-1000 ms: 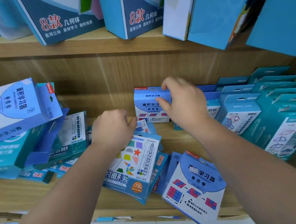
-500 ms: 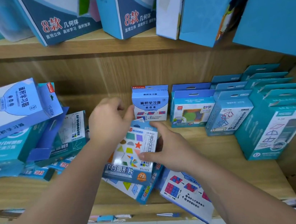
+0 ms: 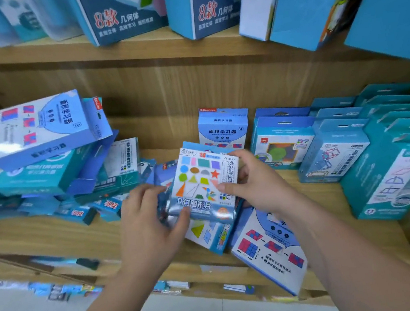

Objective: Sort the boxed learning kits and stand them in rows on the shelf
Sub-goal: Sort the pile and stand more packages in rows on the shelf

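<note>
The left hand (image 3: 150,222) and right hand (image 3: 260,187) pinch the shapes box (image 3: 202,181); lifting it could nudge the overhanging kit (image 3: 268,251) off the front edge of the shelf (image 3: 39,234).

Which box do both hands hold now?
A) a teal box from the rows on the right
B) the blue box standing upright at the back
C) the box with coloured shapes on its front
C: the left hand and the right hand both grip the shapes box by its edges.
</note>
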Available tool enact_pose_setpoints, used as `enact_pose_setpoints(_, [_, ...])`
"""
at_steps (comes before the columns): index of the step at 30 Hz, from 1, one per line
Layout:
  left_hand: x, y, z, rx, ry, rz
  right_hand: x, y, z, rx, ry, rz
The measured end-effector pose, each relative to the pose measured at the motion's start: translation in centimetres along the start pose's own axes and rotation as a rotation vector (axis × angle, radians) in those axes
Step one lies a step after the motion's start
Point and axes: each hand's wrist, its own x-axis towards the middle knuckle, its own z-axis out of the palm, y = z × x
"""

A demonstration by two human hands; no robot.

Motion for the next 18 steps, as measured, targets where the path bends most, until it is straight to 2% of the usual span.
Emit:
enact_pose_setpoints(4, [-1.4,0.1,0.3,0.039,-0.202,-0.176,0.6,0.6,-0.9,0.109,0.004,0.033])
enact_pose_setpoints(8, [-1.1,0.1,0.7,0.101,-0.266,-0.185,0.7,1.1,-1.6,0.193,0.047,0.031])
enact_pose_setpoints(13, [-0.7,1.5,0.6,-0.112,-0.354,-0.382,0.4,1.3,-2.8,0.275,0.093,0.019])
enact_pose_setpoints(18, [0.3,1.8,0.9,-0.541,-0.317,-0.717,0.3,1.9,-3.8,0.333,0.089,0.021])
